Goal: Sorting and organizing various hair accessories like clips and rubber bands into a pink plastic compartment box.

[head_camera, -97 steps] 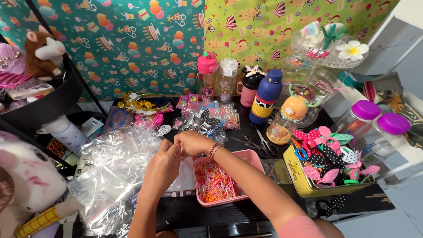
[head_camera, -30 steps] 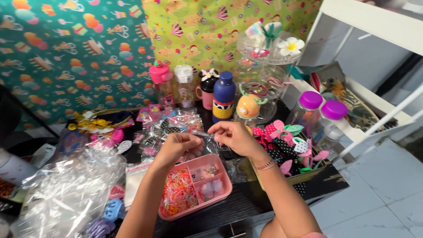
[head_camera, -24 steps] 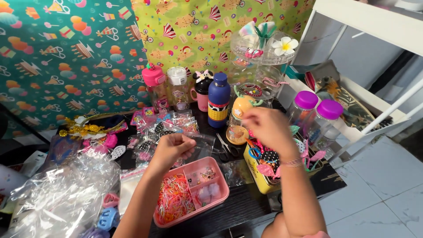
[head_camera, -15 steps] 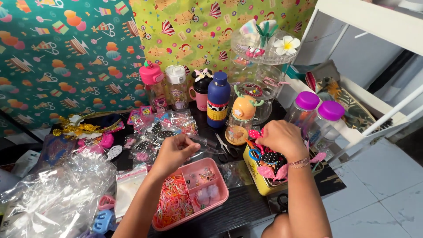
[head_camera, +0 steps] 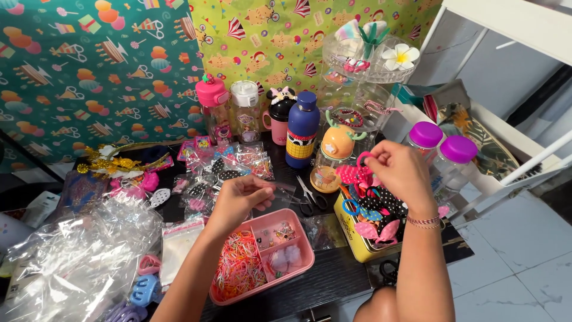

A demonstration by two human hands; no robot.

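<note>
My left hand [head_camera: 241, 200] pinches a small clear plastic bag [head_camera: 280, 192] just above the pink divided tray [head_camera: 301, 265], which holds orange elastic bands and small trinkets. My right hand [head_camera: 400, 172] is lifted over the yellow tin [head_camera: 351, 241] of bow hair ties and grips a pink hair tie [head_camera: 362, 160] by its loop. Black scissors [head_camera: 311, 197] lie on the dark table between my two hands.
Bottles stand at the back: a pink one [head_camera: 213, 107], a clear one [head_camera: 245, 110], a blue one [head_camera: 302, 128]. Two purple-lidded jars [head_camera: 442, 156] sit right of the tin. Crumpled cellophane [head_camera: 71, 256] fills the left. A clear tiered stand [head_camera: 366, 65] rises behind.
My right hand left my left hand, reached right to the yellow tin and lifted a pink hair tie from it. My left hand stayed over the pink tray with the clear bag.
</note>
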